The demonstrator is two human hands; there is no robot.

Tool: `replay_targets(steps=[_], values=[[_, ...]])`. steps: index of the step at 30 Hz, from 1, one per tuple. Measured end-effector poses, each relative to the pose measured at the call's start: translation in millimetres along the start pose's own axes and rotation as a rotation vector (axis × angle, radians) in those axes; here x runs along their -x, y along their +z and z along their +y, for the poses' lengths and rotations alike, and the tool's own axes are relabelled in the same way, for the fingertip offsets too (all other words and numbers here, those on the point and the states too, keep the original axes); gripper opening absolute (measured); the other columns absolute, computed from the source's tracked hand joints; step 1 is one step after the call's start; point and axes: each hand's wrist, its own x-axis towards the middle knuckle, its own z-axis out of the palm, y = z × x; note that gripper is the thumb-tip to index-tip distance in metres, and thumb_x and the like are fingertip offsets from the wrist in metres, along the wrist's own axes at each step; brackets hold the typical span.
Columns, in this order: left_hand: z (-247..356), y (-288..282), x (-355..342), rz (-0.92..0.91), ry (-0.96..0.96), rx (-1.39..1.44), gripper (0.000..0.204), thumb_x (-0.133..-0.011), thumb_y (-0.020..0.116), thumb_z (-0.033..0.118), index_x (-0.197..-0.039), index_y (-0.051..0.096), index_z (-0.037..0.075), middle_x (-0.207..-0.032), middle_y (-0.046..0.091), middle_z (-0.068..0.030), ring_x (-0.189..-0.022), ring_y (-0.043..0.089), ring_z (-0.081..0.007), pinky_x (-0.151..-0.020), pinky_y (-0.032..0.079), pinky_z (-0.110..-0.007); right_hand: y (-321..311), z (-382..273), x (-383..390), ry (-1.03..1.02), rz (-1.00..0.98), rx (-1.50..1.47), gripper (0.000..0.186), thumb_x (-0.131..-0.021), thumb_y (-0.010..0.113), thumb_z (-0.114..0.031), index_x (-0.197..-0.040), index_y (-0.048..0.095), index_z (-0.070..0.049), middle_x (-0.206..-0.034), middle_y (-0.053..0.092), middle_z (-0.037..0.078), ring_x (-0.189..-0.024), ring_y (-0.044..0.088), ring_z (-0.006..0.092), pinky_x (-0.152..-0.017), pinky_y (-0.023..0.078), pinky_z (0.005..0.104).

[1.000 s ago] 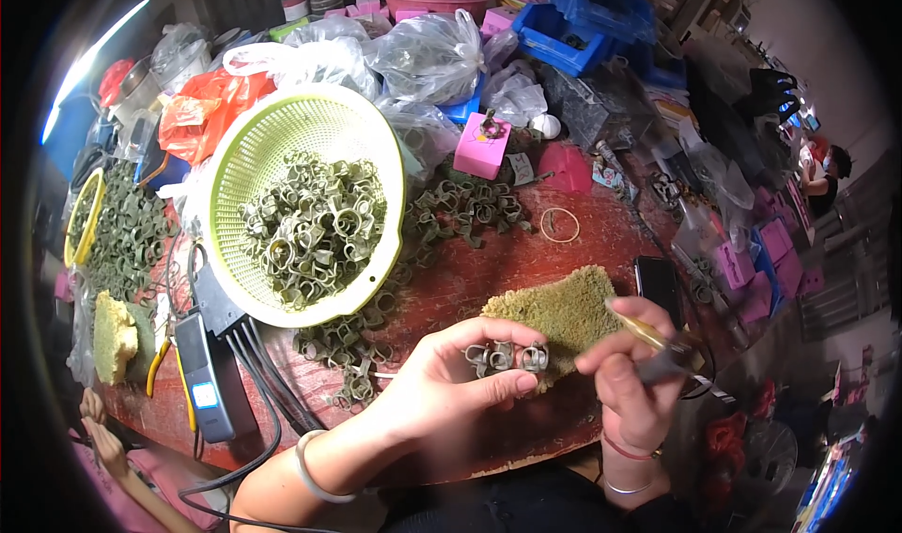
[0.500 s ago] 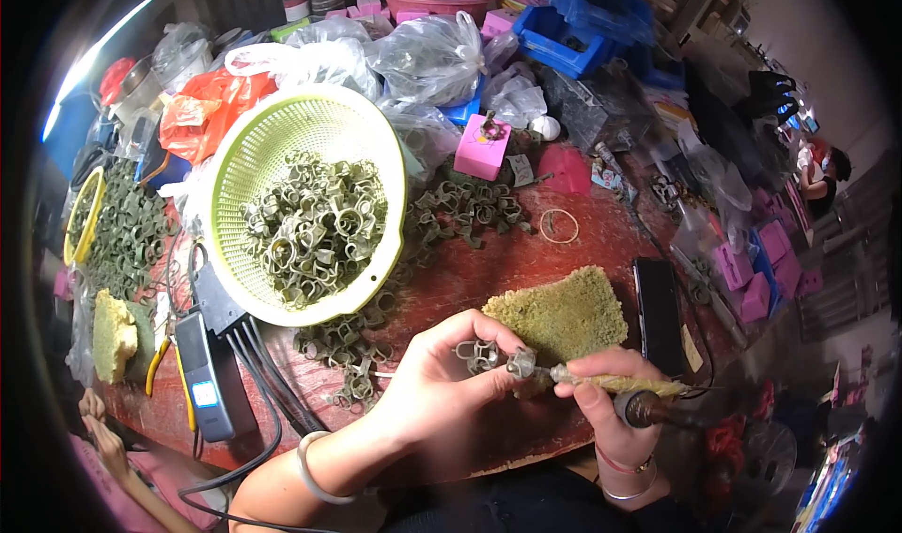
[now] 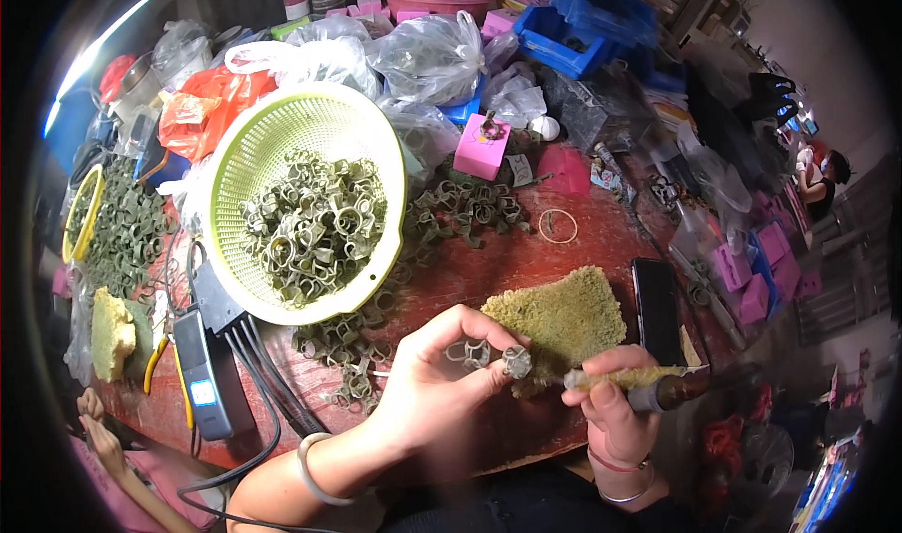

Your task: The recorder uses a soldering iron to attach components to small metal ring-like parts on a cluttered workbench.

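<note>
My left hand [image 3: 437,373] pinches a small grey-green ring piece [image 3: 515,362] between thumb and forefinger. Another ring [image 3: 473,353] sticks out behind it, also within the fingers. My right hand [image 3: 613,416] is closed around a slim pen-like tool [image 3: 628,377] wrapped in yellowish material, its tip pointing left at the piece with a small gap between. A dark cylindrical handle [image 3: 669,393] also lies in that hand, below the slim tool; its far end is blurred. Just beyond both hands rests a rough yellow-green sponge block [image 3: 562,315].
A pale yellow plastic basket [image 3: 218,181] holds many rings, with more heaped [image 3: 470,204] on the red table. A black phone [image 3: 657,308] lies right of the sponge. Left are a small device with a lit screen [image 3: 202,383], cables and pliers [image 3: 158,364]. Another person's hands [image 3: 99,430] show lower left.
My right hand has drawn the slim tool back to the right, off the ring piece. The piece in my left hand has turned so its round top faces up more.
</note>
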Motion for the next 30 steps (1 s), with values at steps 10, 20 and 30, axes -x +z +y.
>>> replay_targets(steps=[10, 20, 30], values=[[-6, -4, -1, -0.005, -0.091, 0.295, 0.020, -0.081, 0.067, -0.004, -0.096, 0.054, 0.000, -0.107, 0.061, -0.0164, -0.102, 0.061, -0.0221, -0.090, 0.052, -0.036, 18, 6, -1, -0.003, 0.142, -0.014, 0.020, -0.086, 0.065, -0.003, -0.101, 0.058, 0.009, -0.095, 0.065, 0.018, -0.079, 0.068, 0.0217, -0.077, 0.056, 0.0315], [-8, -7, -2, -0.011, -0.120, 0.385, 0.024, -0.081, 0.066, -0.006, -0.099, 0.053, 0.004, -0.110, 0.060, -0.0164, -0.096, 0.063, -0.0212, -0.083, 0.055, -0.034, 32, 11, -4, -0.040, 0.118, 0.034, 0.018, -0.087, 0.063, -0.002, -0.102, 0.059, 0.007, -0.094, 0.067, 0.016, -0.081, 0.067, 0.0194, -0.076, 0.054, 0.0281], [-8, -7, -2, 0.005, -0.160, 0.352, 0.024, -0.081, 0.064, -0.008, -0.098, 0.053, 0.005, -0.106, 0.063, -0.0144, -0.093, 0.063, -0.0177, -0.079, 0.054, -0.029, 26, 6, -4, -0.029, 0.088, 0.123, 0.020, -0.087, 0.064, -0.004, -0.103, 0.058, 0.006, -0.085, 0.068, 0.015, -0.073, 0.067, 0.0180, -0.072, 0.053, 0.0275]])
